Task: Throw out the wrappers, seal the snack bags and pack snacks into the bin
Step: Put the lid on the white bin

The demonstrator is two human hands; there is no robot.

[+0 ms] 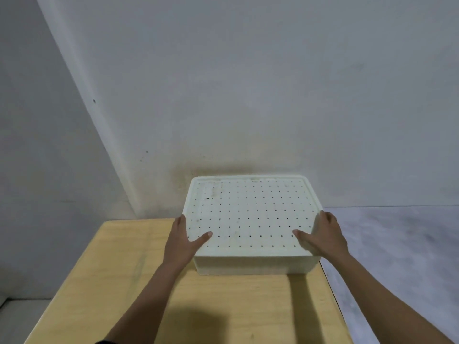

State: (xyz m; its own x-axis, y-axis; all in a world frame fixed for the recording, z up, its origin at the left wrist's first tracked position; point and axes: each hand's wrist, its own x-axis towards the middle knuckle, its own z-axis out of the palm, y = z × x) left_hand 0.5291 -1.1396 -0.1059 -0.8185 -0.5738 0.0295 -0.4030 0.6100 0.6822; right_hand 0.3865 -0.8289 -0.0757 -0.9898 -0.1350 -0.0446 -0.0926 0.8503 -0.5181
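A cream plastic bin (250,265) stands on the far right part of a wooden table (188,306), closed by a flat lid (250,214) dotted with small holes. My left hand (182,240) grips the bin's left side, thumb lying on the lid. My right hand (323,235) grips the right side in the same way, thumb on the lid's near right corner. What is inside the bin is hidden by the lid. No snack bags or wrappers are in sight.
The table's far edge sits close to a pale wall (248,95), and a wall corner (99,135) runs down at the left. The bin's far end reaches past the table's far edge. Grey floor (397,244) lies to the right of the table.
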